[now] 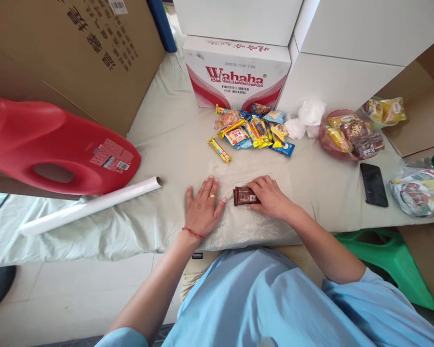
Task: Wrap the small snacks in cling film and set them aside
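My left hand [203, 206] lies flat on the cloth-covered surface with its fingers spread and nothing in it. To its right, my right hand [272, 196] is closed around the right end of some dark brown snack packets [244, 196]. They look stacked, with at least one more edge showing under the top one; the hand hides their right part. A loose yellow snack bar [219, 150] lies beyond the hands. Behind it is a pile of mixed wrapped snacks [253, 130], in yellow, blue and red wrappers.
A pink bowl [325, 140] of packaged snacks and a black phone [373, 185] are at the right. White crumpled plastic bags [311, 115] sit by the bowl. A Wahaha carton [238, 72] stands behind. A red jug [75, 149] and white roll [94, 206] occupy the left.
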The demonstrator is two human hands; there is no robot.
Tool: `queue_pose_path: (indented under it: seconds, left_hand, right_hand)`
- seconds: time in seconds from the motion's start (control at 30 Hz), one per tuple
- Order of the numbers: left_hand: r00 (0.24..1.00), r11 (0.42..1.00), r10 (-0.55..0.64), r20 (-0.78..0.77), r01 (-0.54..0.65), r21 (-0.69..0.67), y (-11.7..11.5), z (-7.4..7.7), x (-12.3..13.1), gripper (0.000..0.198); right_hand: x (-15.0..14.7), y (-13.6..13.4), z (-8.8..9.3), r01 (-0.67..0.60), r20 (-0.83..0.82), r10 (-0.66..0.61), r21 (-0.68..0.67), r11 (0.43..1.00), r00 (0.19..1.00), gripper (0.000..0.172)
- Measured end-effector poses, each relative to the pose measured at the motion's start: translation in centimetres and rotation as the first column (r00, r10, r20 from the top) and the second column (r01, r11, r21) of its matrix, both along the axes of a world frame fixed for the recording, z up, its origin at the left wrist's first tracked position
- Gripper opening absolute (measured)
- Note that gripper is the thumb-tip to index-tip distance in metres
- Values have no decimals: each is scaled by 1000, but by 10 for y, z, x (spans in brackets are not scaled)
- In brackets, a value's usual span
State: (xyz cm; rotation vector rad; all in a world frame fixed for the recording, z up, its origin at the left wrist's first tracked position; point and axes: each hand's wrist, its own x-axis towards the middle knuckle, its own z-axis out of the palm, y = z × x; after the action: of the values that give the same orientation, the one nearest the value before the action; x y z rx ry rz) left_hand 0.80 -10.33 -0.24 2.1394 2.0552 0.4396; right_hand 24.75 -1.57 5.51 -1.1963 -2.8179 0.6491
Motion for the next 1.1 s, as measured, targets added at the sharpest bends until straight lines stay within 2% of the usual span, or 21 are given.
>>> queue_pose_path:
  seconds: [0.13, 0.23, 0.3, 0.37, 0.43, 0.5, 0.57, 0.7, 0.8, 0.87, 0.93, 1.0, 1.1]
  left_hand:
    - [995, 982, -57, 76, 42, 184, -11, -4, -20, 52]
    - [975, 946, -215, 57, 193, 259, -25, -1, -37, 61]
    - [934, 925, -348, 76, 329, 192, -34, 4, -48, 71]
    - [888, 901, -434, 149, 429, 66, -38, 9, -58, 76]
    - [863, 881, -452, 225, 471, -38, -39, 13, -64, 75]
    - [862, 880, -433, 262, 467, -83, -35, 16, -65, 65]
    - [886, 907, -383, 260, 414, -78, -29, 17, -61, 55]
    - [937, 970, -225, 265, 241, -29, -14, 14, -44, 32]
    - [928, 996, -92, 361, 87, 30, -4, 8, -33, 31]
    - [900, 995, 42, 433, -77, 64, 0, 2, -30, 30]
    - [867, 963, 200, 457, -260, 72, 3, -2, -29, 26]
    - [830, 905, 340, 442, -416, 86, 4, -4, -30, 25]
    - [791, 808, 445, 421, -557, 192, 0, 4, -28, 35]
  right_hand:
    - [36, -19, 4, -91, -307, 93, 21, 996, 947, 58]
    - [66, -46, -1, -146, -381, 142, 18, 989, 913, 69]
    - [79, -66, -12, -134, -353, 128, 9, 991, 927, 70]
    - [86, -83, -26, -78, -315, 76, 8, 997, 946, 58]
    - [87, -90, -37, -6, -308, 5, -2, 1000, 951, 37]
    - [85, -87, -38, 37, -329, -47, -36, 999, 943, 24]
    - [82, -74, -30, 42, -348, -63, -70, 997, 935, 23]
    - [76, -33, 4, -17, -340, -12, -81, 997, 940, 28]
    - [70, 2, 20, -37, -293, 20, -55, 998, 956, 30]
    - [65, 24, 20, -13, -211, 5, -36, 999, 977, 29]
    - [62, 42, 15, 52, -82, -55, -33, 998, 995, 28]
    - [59, 55, 9, 135, 84, -134, -18, 991, 988, 34]
    - [55, 67, 8, 206, 221, -214, 60, 977, 952, 38]
